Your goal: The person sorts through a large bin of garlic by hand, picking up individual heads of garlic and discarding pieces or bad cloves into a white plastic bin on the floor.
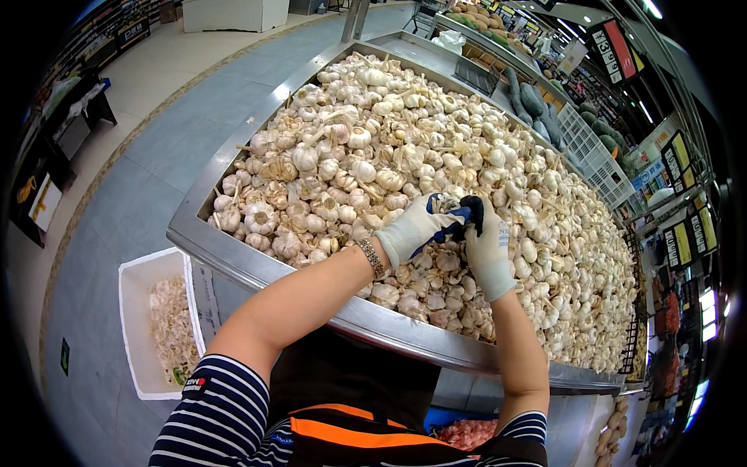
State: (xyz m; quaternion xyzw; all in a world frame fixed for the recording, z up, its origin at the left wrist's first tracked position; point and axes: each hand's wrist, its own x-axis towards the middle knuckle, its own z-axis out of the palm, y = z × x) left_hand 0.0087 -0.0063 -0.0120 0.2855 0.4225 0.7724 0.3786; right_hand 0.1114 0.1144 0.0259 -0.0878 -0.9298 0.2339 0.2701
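A wide metal-rimmed display bin (233, 264) full of garlic bulbs (362, 169) spreads before me. Both my hands wear white knit gloves with dark blue coated palms and fingers. Over the front middle of the heap, my left hand (423, 225) grips a garlic bulb (448, 202), mostly hidden by the fingers. From the other side my right hand (489, 242) meets it, its dark fingertips pressed on the same bulb. Loose bulbs with dry, papery skins lie directly beneath both hands.
On the floor at left stands a white foam box (129, 327) holding garlic skins (172, 318). Winter melons (531, 99) and a white plastic crate (595, 154) sit beyond the bin. Price signs (613, 49) hang at right. Below the bin's front edge shows a red net bag (467, 433).
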